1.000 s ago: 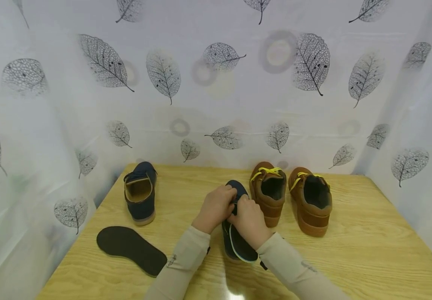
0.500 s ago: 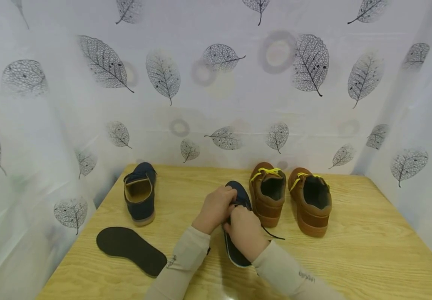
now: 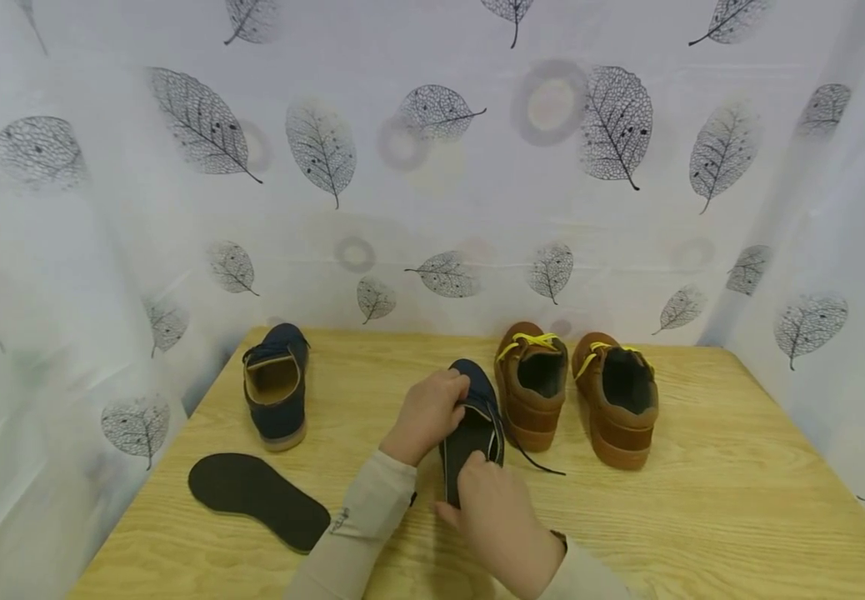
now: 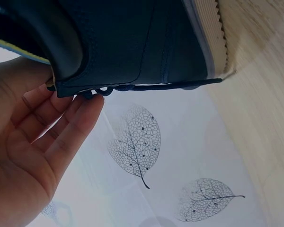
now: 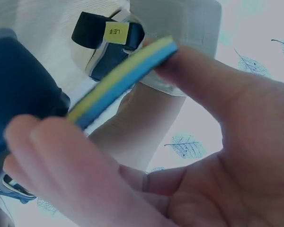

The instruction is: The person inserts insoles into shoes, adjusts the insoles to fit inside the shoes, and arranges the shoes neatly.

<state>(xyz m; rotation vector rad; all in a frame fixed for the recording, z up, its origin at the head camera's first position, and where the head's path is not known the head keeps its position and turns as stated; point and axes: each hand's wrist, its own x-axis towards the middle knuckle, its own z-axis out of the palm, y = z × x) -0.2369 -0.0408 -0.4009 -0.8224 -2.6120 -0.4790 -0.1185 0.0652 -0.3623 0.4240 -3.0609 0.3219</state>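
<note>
My left hand [image 3: 425,417] grips the front opening of a navy lace-up shoe [image 3: 475,379] in the head view. In the left wrist view its fingertips touch the lace area of the navy shoe [image 4: 128,42], the thumb partly hidden by the upper. A dark insole [image 3: 464,442] lies partly inside this shoe, toe part forward. At the heel end my right hand [image 3: 503,521] holds the insole. The right wrist view shows the yellow-and-blue edge of the insole [image 5: 125,80] pinched between thumb and fingers. The shoe's heel is hidden behind the right hand.
Another navy shoe [image 3: 277,387] stands at the back left, with a loose dark insole [image 3: 258,498] in front of it. Two brown shoes with yellow laces, the nearer one [image 3: 533,408] and the other [image 3: 622,417], stand to the right. A leaf-print curtain [image 3: 440,208] borders the table.
My right hand has moved back from the shoe's front toward its heel. The insole, earlier sticking out rightward, now lines up with the shoe. A dark lace trails out to the right.
</note>
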